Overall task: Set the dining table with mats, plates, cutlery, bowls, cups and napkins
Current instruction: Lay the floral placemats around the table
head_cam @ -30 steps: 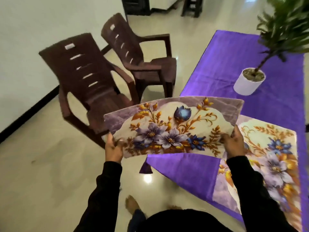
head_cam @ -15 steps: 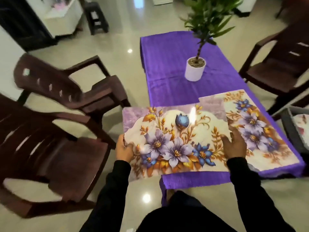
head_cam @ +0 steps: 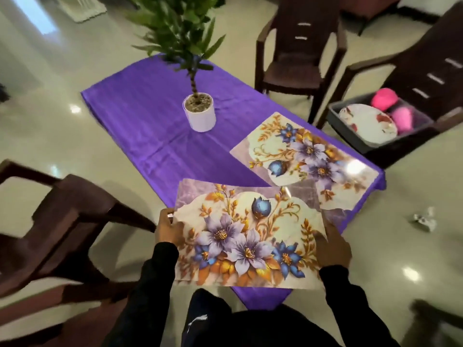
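1. We hold a floral mat (head_cam: 246, 244) by its two short edges: our left hand (head_cam: 168, 232) grips the left edge with its fingers curled under it, and our right hand (head_cam: 332, 247) grasps the right edge, thumb lying on the printed face.
2. The held mat sits over the near end of the tabletop (head_cam: 160, 121), which is draped in a purple cloth; we cannot tell whether it already touches the cloth.
3. A second mat (head_cam: 304, 159) of the same pattern lies flat on the right side of the tabletop, its near corner tucked beneath the one we hold.
4. A potted plant (head_cam: 199, 112) in a white pot stands upright near the middle of the cloth.
5. To the right, a dark tub (head_cam: 360, 144) rests on a brown chair (head_cam: 426, 71), holding a floral plate (head_cam: 368, 123) and pink cups (head_cam: 384, 96).
6. More brown chairs stand at the left (head_cam: 50, 234) and at the far right side (head_cam: 300, 56); a crumpled scrap (head_cam: 424, 220) lies on the glossy floor.
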